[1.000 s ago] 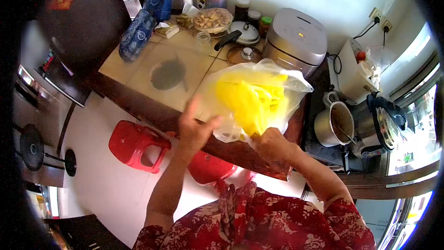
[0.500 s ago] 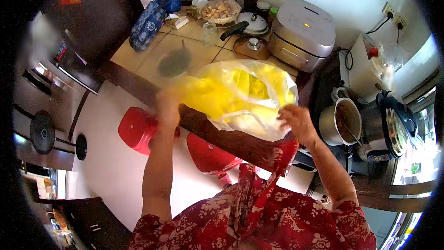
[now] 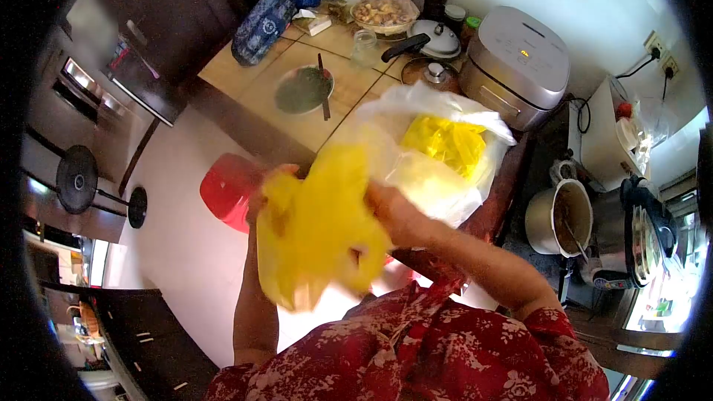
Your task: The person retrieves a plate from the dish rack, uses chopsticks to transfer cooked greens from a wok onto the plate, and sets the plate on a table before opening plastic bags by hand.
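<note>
A crumpled yellow plastic bag [image 3: 316,223], smeared by motion, hangs in front of my body, short of the table edge. My left hand [image 3: 269,189] grips its left side, mostly covered by the plastic. At its right side my right hand [image 3: 397,215] is closed on the bag, fingertips hidden behind it. Just beyond the right hand, a white translucent plastic bag [image 3: 434,186] lies open at the table's edge. Inside it sits another yellow bundle [image 3: 449,145]. Farther back on the tiles stands a bowl [image 3: 303,90] of dark greenish contents, chopsticks [image 3: 324,89] across its rim.
A rice cooker [image 3: 516,67], a glass lid [image 3: 431,73], a lidded pan [image 3: 438,38], a glass jar [image 3: 364,48] and a food basket [image 3: 384,12] stand at the back. At right is a pot [image 3: 546,219] with a spoon; below the table, a red stool [image 3: 229,189].
The yellow bag has come out of the white bag towards my body. Both hands have moved with it, the right one leftward. The view has shifted slightly.
</note>
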A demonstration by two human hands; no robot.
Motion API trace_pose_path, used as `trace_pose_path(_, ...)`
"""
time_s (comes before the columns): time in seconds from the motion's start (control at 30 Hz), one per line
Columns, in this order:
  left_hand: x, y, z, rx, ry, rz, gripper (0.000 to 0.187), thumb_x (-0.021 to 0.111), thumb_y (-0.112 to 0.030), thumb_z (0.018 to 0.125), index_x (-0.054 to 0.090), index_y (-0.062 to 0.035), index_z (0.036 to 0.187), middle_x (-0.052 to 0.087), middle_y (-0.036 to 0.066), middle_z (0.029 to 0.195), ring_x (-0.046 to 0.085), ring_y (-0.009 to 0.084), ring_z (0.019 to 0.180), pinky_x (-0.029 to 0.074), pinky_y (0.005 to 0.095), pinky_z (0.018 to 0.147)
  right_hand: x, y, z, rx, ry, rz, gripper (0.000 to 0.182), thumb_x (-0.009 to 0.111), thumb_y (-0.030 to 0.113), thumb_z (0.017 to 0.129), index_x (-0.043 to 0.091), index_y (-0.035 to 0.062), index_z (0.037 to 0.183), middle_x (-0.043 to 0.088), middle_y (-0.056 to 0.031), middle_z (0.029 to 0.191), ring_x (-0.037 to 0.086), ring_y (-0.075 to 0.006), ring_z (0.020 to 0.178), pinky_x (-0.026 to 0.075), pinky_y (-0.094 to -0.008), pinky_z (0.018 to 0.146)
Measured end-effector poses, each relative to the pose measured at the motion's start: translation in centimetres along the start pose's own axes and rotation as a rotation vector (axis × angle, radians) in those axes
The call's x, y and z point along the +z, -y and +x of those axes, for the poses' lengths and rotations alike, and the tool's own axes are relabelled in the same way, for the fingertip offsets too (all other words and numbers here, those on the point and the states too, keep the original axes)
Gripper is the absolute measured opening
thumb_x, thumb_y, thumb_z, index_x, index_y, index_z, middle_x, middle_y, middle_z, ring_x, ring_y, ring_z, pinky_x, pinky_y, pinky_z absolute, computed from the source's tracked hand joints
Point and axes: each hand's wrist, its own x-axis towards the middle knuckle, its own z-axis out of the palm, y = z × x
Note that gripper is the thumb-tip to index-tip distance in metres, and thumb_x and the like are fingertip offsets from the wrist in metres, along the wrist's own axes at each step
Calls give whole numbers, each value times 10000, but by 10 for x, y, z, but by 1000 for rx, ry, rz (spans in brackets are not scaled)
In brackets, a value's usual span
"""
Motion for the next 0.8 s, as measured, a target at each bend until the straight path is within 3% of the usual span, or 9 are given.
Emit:
trace_pose_path(0.17,37,30,-43,-108,-217,793,306,598,-133,788,545,-37,1074,581,85,1026,554,164,892,472,308,760,47,-45,-10,13,207,193,252,647,208,744,612,34,923,634,-105,816,605,-160,730,486,-297,663)
trace_pose_path(0.27,50,31,-55,-280,-245,1275,324,640,-17,749,580,-23,1067,607,59,1030,559,111,907,467,258,763,50,-74,-27,349,144,583,214,566,94,840,552,48,1048,579,-55,972,555,-138,861,454,-248,758)
trace_pose_path(0.37,28,25,-57,-168,-479,1080,214,640,5,730,635,-10,944,639,33,914,579,103,831,471,246,735,1,-13,-2,2,-204,120,70,582,36,790,600,-10,839,613,-33,770,550,-108,676,470,-266,610)
trace_pose_path(0.43,5,12,-60,-16,-521,1436,196,621,18,721,631,-6,916,641,58,890,587,115,803,477,256,701,-41,-8,-3,371,-426,144,169,538,-11,822,572,-43,984,573,-55,886,531,-109,779,462,-255,626)
trace_pose_path(0.5,-12,-4,-59,59,-484,1532,217,618,24,711,622,-6,926,641,74,883,593,128,796,478,264,698,-77,-43,-5,190,-699,19,271,546,10,818,535,-46,1083,582,-91,993,549,-157,829,491,-260,663)
trace_pose_path(0.6,-28,-11,-52,544,-351,2085,318,634,13,679,609,-20,994,633,112,877,609,190,779,482,283,692,-94,-51,-17,114,-595,-1015,483,604,127,801,410,26,1232,520,-233,1051,554,-339,914,465,-418,789)
trace_pose_path(0.7,-11,3,-39,302,-354,1766,493,675,-100,661,535,-38,1129,620,145,925,600,295,817,484,357,713,-72,-73,-28,457,-334,-617,738,661,273,772,254,31,1338,451,-264,1216,490,-376,1064,416,-418,879)
trace_pose_path(0.73,8,11,-33,300,-353,1762,493,675,-100,661,535,-38,1129,620,145,925,600,295,817,484,357,713,-66,-64,-28,716,-152,-252,701,668,320,760,332,8,1290,451,-272,1221,484,-393,1077,404,-411,904)
trace_pose_path(0.8,39,25,-19,-85,-60,1819,588,666,-167,686,458,-65,1226,613,176,949,599,319,854,487,374,701,-26,-61,-35,618,-30,-291,460,608,188,779,452,4,1171,555,-259,995,557,-366,926,455,-420,804)
